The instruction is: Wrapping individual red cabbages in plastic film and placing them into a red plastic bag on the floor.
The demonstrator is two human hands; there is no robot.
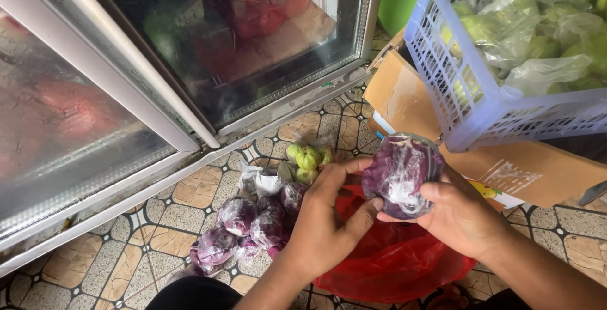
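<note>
View from above, looking down at 2 bare hands working over a patterned tiled floor [158, 240]; both hands hold 1 purple cabbage [401, 174] wrapped in clear plastic film, raised just above a red plastic bag [392, 266] that lies open on the floor. The right hand [465, 218] cups the cabbage from below and behind, its thumb lying across the front, fingers curled closed around it; the left hand [329, 215] touches the cabbage's left side, thumb underneath and fingers spread along its upper edge, loosely closed on the wrap.

To the left of the hands, a cluster of more film-wrapped purple cabbages [243, 228] sits on the tiles; just behind them lies a small bag of green tomatoes [308, 158]. Behind all this stands a glass-door cooler [190, 63] with fogged panes; red and green shapes show blurred inside. At the upper right, a pale lilac plastic crate [468, 89] holding bagged green produce rests on a brown cardboard box [411, 101], near the raised cabbage.
</note>
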